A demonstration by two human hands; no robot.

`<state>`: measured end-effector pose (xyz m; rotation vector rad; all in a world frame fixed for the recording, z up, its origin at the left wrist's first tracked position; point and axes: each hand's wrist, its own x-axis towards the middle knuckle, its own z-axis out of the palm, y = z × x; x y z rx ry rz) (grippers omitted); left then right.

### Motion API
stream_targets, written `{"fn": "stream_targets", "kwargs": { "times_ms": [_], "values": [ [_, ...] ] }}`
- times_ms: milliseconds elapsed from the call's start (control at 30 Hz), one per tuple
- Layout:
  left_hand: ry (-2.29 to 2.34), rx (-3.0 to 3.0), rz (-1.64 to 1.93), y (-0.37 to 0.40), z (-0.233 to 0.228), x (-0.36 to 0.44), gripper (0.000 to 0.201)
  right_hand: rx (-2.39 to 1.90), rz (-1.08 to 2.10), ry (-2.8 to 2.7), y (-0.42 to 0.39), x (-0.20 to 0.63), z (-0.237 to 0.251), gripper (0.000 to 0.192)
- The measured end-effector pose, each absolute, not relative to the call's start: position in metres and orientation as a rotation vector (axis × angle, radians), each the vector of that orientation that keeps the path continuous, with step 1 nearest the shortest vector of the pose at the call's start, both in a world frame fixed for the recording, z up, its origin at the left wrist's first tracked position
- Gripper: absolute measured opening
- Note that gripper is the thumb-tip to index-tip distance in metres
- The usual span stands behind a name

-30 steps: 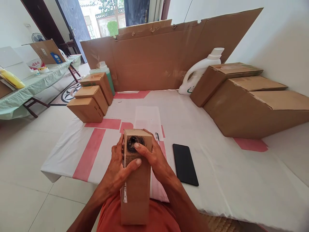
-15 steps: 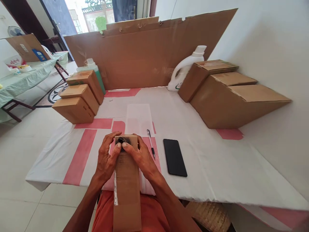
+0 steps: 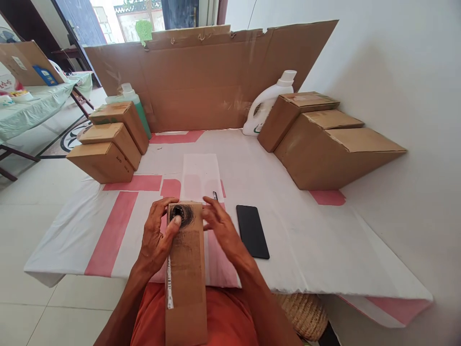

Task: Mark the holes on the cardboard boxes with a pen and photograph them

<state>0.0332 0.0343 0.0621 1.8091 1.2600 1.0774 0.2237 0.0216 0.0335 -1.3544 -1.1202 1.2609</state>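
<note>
Open cloth in middle of table (image 3: 324,250), wide bare strip up to cardboard wall (image 3: 216,77). Phone (image 3: 252,231) and pen (image 3: 215,196) lie just right of hands. Three small boxes (image 3: 108,139) block far left; big boxes (image 3: 324,144) and white jug (image 3: 264,103) block far right.

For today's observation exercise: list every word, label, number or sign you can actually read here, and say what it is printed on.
No text here is readable.
Long cardboard box in the left hand: white label strip, too blurred.
Small left-side box: dark marks, too small.
White jug: green logo, unreadable.
Leaning board: blue label, unreadable.
</note>
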Motion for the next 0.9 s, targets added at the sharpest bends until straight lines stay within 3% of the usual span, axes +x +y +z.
{"fn": "stream_targets", "kwargs": {
  "times_ms": [133,233,467,600,700,900],
  "values": [
    [1.087,1.829,1.028,0.033,0.059,0.022,0.051,-2.008,0.910,-1.349,0.019,0.255,0.007,0.032],
    [1.004,1.796,1.010,0.034,0.056,0.018,0.059,-2.165,0.837,-1.334,0.023,0.262,-0.009,0.008],
    [0.998,1.775,1.044,0.036,0.052,0.019,0.065,-1.910,0.878,-1.209,0.032,0.266,-0.005,0.020],
    [1.008,1.790,1.038,0.036,0.052,0.021,0.065,-1.278,0.958,-0.928,0.022,0.253,0.038,0.025],
    [0.996,1.826,1.045,0.035,0.051,0.023,0.064,-0.937,1.072,-0.911,0.010,0.228,0.064,0.018],
    [0.970,1.894,1.078,0.035,0.049,0.026,0.065,-0.920,1.023,-1.085,0.001,0.196,0.072,0.007]
  ]
}}
